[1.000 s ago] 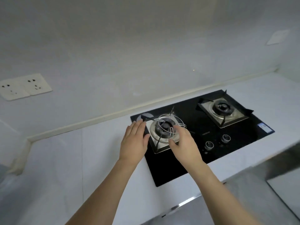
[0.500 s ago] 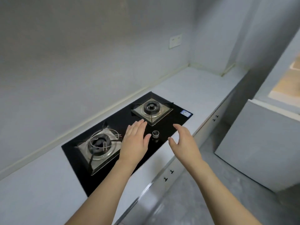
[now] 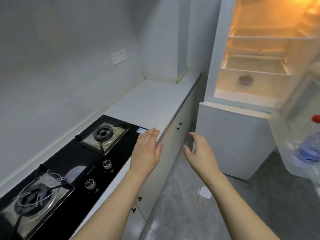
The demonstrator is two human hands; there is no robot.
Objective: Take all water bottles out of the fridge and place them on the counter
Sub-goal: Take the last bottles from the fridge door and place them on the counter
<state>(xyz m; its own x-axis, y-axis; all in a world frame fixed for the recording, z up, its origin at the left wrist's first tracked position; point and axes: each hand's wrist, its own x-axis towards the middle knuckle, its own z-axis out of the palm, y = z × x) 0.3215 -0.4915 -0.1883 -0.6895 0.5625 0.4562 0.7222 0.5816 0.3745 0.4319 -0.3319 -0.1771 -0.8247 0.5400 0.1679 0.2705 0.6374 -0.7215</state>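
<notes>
Both hands are hanging empty mid-air, left hand [image 3: 147, 149] flat-fingered over the worktop [image 3: 152, 99] edge, right hand [image 3: 200, 153] loosely spread. View is swinging off the hob [image 3: 69, 163] toward the open fridge [image 3: 256, 66] at 1 o'clock. One bottle [image 3: 310, 146] is sitting in the door shelf at 3 o'clock; likely reaching next.

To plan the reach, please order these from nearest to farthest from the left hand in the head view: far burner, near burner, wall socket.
From the left hand:
1. Far burner, just left of it.
2. Near burner, lower left.
3. Wall socket, up on the wall.
</notes>
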